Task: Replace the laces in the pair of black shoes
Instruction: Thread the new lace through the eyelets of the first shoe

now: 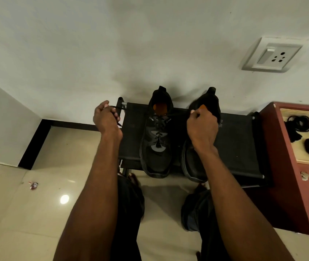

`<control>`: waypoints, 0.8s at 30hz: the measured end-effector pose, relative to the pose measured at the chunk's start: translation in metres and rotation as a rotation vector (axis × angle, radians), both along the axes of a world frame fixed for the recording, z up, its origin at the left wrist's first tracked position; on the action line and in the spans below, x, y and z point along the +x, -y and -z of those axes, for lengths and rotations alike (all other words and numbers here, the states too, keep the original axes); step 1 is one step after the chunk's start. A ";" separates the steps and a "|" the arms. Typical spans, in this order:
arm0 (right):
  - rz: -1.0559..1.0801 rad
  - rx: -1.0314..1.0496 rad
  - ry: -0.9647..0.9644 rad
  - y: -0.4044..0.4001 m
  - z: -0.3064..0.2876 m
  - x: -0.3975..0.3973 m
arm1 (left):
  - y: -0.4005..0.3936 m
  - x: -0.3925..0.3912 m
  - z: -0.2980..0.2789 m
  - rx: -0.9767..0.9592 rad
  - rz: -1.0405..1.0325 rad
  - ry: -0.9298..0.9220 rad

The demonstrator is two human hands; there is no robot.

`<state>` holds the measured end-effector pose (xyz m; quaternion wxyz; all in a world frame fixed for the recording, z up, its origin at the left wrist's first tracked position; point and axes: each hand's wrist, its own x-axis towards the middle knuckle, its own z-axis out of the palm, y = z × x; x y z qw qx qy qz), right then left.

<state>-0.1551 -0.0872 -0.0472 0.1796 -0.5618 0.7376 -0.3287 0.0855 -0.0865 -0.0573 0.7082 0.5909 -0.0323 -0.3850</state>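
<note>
Two black shoes stand side by side, toes toward the person, on the black fabric top of a low rack [240, 140]. The left shoe [156, 146] is laced, and its black lace [178, 114] runs out sideways from the top eyelets to both hands. The left hand [105, 119] is curled into a fist round one lace end, out past the rack's left edge; a short tail of lace hangs just below the fingers. The right hand [201, 127] is curled too, thumb and fingers pinching the other lace end, and it sits over the right shoe [197, 162], hiding most of that shoe's middle. Whether the right shoe has any lace in it cannot be told. Both shoes show orange insoles at their openings.

To the right of the right hand, touching the rack, stands a dark red cabinet [281, 185]. On its top lies a shallow cream tray [304, 161] holding two bundles of coiled black laces [298, 125], one behind the other and apart. A set of keys [306, 176] hangs at the cabinet's front, just below the tray. Above, on the wall, is a white switch socket [271, 54]. Left of the left hand, on the glossy tile floor, lies a small wrapper [33, 185].
</note>
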 end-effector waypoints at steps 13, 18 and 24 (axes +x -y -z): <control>-0.433 -0.065 -0.064 -0.025 0.005 0.039 | -0.006 -0.045 0.007 0.181 0.911 1.156; -0.414 0.127 0.038 -0.018 0.016 0.051 | -0.006 -0.047 0.009 0.288 0.975 1.058; -0.321 0.213 0.281 -0.007 0.014 0.041 | -0.004 -0.040 0.001 0.250 0.938 0.807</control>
